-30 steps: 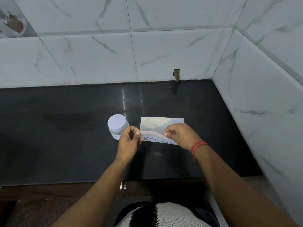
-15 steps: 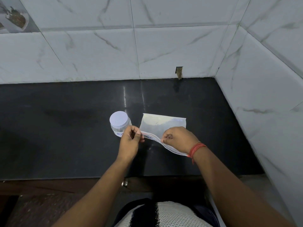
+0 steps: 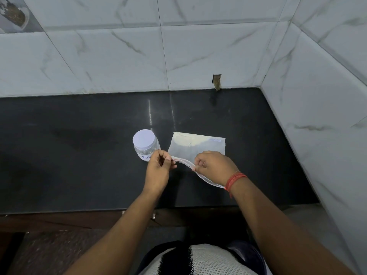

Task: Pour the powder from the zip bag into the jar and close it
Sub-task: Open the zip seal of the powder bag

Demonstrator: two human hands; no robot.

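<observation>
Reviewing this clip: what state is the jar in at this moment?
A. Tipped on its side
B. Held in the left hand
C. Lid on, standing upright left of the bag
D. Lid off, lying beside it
C: the jar stands upright on the counter with its white lid on, left of the bag, while both hands grip the bag's near edge.

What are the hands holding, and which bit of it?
Both hands hold the zip bag by its top zip edge: the left hand pinches the left corner, the right hand pinches farther along the strip.
</observation>
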